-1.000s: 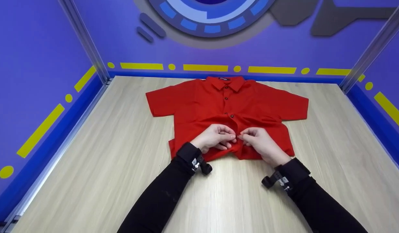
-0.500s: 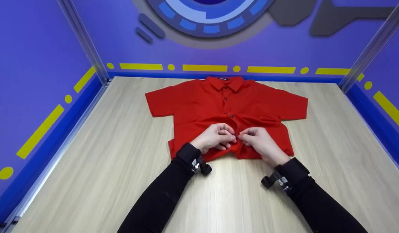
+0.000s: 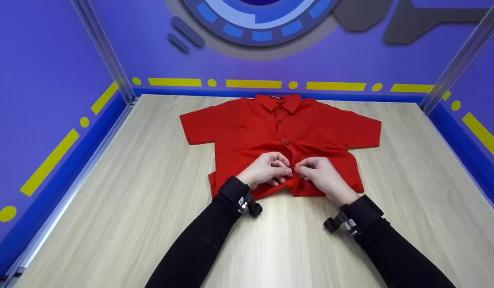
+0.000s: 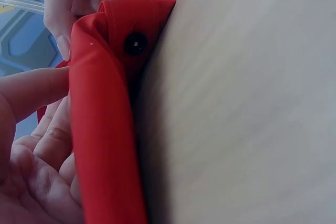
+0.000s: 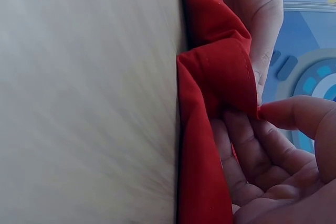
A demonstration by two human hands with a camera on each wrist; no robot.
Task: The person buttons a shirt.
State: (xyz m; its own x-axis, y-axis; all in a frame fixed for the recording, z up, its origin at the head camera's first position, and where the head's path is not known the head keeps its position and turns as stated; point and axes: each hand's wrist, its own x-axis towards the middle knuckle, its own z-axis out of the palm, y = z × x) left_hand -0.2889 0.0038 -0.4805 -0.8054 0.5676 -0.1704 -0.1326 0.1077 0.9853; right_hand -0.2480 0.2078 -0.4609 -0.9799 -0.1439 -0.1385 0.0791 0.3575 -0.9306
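Observation:
A red short-sleeved button-up shirt (image 3: 247, 126) lies face up, collar (image 3: 282, 105) at the far side. Along its front placket sit small dark buttons, one button (image 3: 286, 143) just beyond the hands. My left hand (image 3: 267, 170) pinches the placket's left side near the hem, thumb against fingers. Close beside it, my right hand (image 3: 325, 178) pinches the other side between thumb and index finger. In the left wrist view a black button (image 4: 135, 44) shows on the folded lower placket. The right wrist view shows a stitched flap (image 5: 228, 72) in the right fingers. The fingertips hide the spot between them.
The shirt lies on a pale wood-grain table (image 3: 143, 168). Blue-purple panels (image 3: 159, 60) with yellow marks stand at the back and both sides, joined by metal corner posts (image 3: 107, 52). Each wrist wears a black strap with a small camera (image 3: 253, 209).
Hardly anything differs. Both hands keep their hold at the placket, and the right fingertips have edged very slightly towards the left hand.

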